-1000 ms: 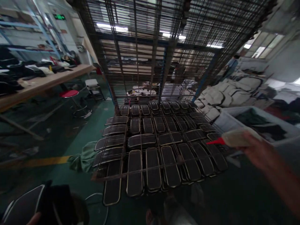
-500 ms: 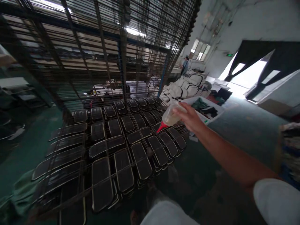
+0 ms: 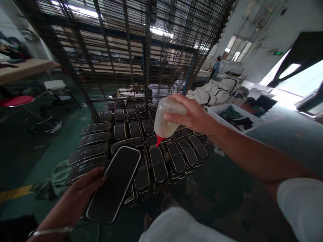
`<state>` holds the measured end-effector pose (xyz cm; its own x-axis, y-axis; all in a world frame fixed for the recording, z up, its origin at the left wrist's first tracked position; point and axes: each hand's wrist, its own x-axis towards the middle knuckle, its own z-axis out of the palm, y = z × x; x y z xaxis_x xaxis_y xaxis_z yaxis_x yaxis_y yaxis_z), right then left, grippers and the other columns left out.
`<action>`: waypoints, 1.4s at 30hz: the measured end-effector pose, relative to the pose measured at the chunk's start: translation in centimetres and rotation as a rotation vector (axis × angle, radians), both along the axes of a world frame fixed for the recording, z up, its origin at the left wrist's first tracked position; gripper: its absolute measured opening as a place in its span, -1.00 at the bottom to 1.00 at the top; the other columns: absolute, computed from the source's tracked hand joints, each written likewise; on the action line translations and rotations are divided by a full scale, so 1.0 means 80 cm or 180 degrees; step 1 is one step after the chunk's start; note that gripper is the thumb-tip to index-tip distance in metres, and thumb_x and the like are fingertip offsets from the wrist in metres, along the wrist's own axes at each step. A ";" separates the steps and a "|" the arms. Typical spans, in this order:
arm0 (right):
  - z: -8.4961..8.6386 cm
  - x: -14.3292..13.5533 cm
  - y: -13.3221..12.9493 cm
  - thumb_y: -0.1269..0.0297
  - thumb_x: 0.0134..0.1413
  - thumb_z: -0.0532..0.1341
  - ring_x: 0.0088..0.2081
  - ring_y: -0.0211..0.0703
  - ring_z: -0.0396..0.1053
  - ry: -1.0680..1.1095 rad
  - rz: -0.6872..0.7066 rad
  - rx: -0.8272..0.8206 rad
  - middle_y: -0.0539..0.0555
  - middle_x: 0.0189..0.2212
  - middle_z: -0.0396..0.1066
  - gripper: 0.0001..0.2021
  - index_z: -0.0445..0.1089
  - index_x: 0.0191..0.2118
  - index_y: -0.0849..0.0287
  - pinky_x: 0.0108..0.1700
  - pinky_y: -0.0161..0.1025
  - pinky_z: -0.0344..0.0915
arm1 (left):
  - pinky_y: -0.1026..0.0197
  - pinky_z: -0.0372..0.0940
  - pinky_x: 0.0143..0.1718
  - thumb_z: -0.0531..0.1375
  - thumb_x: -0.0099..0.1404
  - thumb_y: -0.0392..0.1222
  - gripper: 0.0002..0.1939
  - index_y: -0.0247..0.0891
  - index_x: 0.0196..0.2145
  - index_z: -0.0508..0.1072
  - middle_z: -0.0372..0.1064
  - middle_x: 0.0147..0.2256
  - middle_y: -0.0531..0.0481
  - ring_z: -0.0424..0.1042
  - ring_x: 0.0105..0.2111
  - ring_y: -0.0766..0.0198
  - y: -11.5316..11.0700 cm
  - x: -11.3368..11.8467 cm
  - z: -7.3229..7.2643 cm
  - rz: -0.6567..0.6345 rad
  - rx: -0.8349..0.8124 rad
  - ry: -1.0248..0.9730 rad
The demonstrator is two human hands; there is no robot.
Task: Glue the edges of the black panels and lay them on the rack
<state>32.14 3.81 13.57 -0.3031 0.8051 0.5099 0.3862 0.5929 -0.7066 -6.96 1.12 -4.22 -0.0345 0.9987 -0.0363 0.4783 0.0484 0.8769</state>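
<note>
My right hand [image 3: 186, 112] grips a translucent squeeze bottle [image 3: 168, 116], tilted so that its red nozzle [image 3: 159, 140] points down over the rack. Pale liquid shows inside the bottle. In my left hand [image 3: 85, 185] is a black rounded rectangular panel [image 3: 114, 185] with a whitish line along its edge, held by its left side. Behind both hands, many similar dark panels [image 3: 157, 164] lie in stacked rows on the wire shelves. The bottle and the held panel are apart.
A tall wire rack [image 3: 146, 67] rises behind the panels. To the right stand a white bin [image 3: 249, 126] with cloth and a heap of white bundles [image 3: 209, 92]. A red stool [image 3: 17, 101] is at left. Another person [image 3: 215, 69] stands far back.
My left hand has come into view at lower left, holding a panel. The bottle appears nearer and further left, and the camera view has turned left.
</note>
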 end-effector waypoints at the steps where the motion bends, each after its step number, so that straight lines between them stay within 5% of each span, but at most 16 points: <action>1: 0.002 -0.002 0.000 -0.26 0.18 0.51 -0.20 -0.08 0.48 0.0105 0.0052 -0.0030 0.00 -0.17 0.53 -0.44 0.50 0.05 0.06 -0.21 -0.20 0.49 | -0.24 0.69 -0.19 0.40 -0.08 0.53 -0.44 0.13 -0.29 0.74 0.76 -0.24 -0.05 0.73 -0.16 -0.28 -0.002 0.011 0.009 -0.0002 -0.0296 -0.0298; 4: 0.002 -0.005 0.003 -0.25 0.22 0.48 -0.19 -0.10 0.48 0.0525 0.0294 -0.0162 -0.02 -0.18 0.52 -0.50 0.53 0.03 0.01 -0.17 -0.21 0.49 | -0.17 0.68 -0.20 0.53 -0.23 0.30 -0.48 0.02 -0.32 0.72 0.76 -0.27 -0.01 0.73 -0.22 -0.21 -0.011 0.033 0.039 -0.0192 -0.0965 -0.0853; 7: -0.001 -0.009 0.007 -0.28 0.14 0.53 -0.23 -0.12 0.46 0.0805 0.0463 -0.0317 -0.02 -0.22 0.50 -0.48 0.52 -0.08 0.03 -0.20 -0.22 0.47 | -0.16 0.66 -0.12 0.53 -0.15 0.19 -0.51 -0.03 -0.24 0.75 0.76 -0.27 -0.01 0.73 -0.21 -0.17 -0.018 0.038 0.062 -0.0452 -0.1169 -0.0946; 15: -0.015 -0.015 0.013 -0.37 0.03 0.54 -0.24 -0.08 0.47 0.0983 0.0408 -0.0540 -0.01 -0.24 0.49 -0.38 0.48 -0.07 0.03 -0.24 -0.18 0.47 | -0.29 0.64 -0.05 0.51 -0.26 0.14 -0.59 0.07 -0.36 0.74 0.74 -0.27 0.02 0.71 -0.21 -0.24 -0.030 0.042 0.092 -0.0413 -0.1322 -0.0881; 22: -0.030 -0.016 0.022 -0.37 -0.10 0.60 -0.32 -0.12 0.41 0.1205 0.0386 -0.0754 -0.03 -0.31 0.46 -0.33 0.46 -0.11 0.03 -0.29 -0.20 0.44 | -0.21 0.66 -0.15 0.57 -0.34 0.07 -0.56 0.03 -0.39 0.73 0.74 -0.32 0.03 0.70 -0.29 -0.19 -0.030 0.039 0.089 -0.0293 -0.1446 -0.1122; 28: -0.038 -0.019 0.024 -0.24 -0.06 0.64 -0.31 -0.15 0.45 0.1468 0.0552 -0.0845 -0.03 -0.29 0.51 -0.41 0.48 -0.16 0.07 -0.32 -0.26 0.41 | 0.22 0.63 -0.25 0.65 -0.02 -0.06 -0.64 -0.06 -0.23 0.78 0.79 -0.21 -0.01 0.74 -0.25 0.07 -0.035 0.026 0.089 -0.0498 -0.1321 -0.1137; 35: -0.044 -0.017 0.025 -0.26 -0.06 0.63 -0.27 -0.11 0.49 0.1467 0.0523 -0.0792 -0.01 -0.27 0.55 -0.39 0.51 -0.11 0.06 -0.25 -0.20 0.47 | 0.23 0.65 -0.29 0.68 -0.06 -0.25 -0.65 -0.07 -0.28 0.79 0.79 -0.25 0.00 0.75 -0.28 0.05 -0.031 0.022 0.082 -0.0429 -0.1250 -0.1427; 42: -0.047 -0.006 0.017 -0.21 0.02 0.62 -0.22 -0.04 0.55 0.1419 0.0738 -0.0887 0.02 -0.23 0.58 -0.45 0.53 -0.09 0.06 -0.15 -0.11 0.54 | 0.23 0.66 -0.28 0.71 -0.09 -0.17 -0.55 -0.11 -0.20 0.80 0.80 -0.19 -0.09 0.78 -0.25 -0.02 -0.026 0.011 0.074 -0.0478 -0.1389 -0.1428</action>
<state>31.70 5.15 9.81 -0.2921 0.8655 0.4069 -0.1029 0.3945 -0.9131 -6.06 -0.99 1.70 0.2175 0.8817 -0.4188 0.0989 0.4069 0.9081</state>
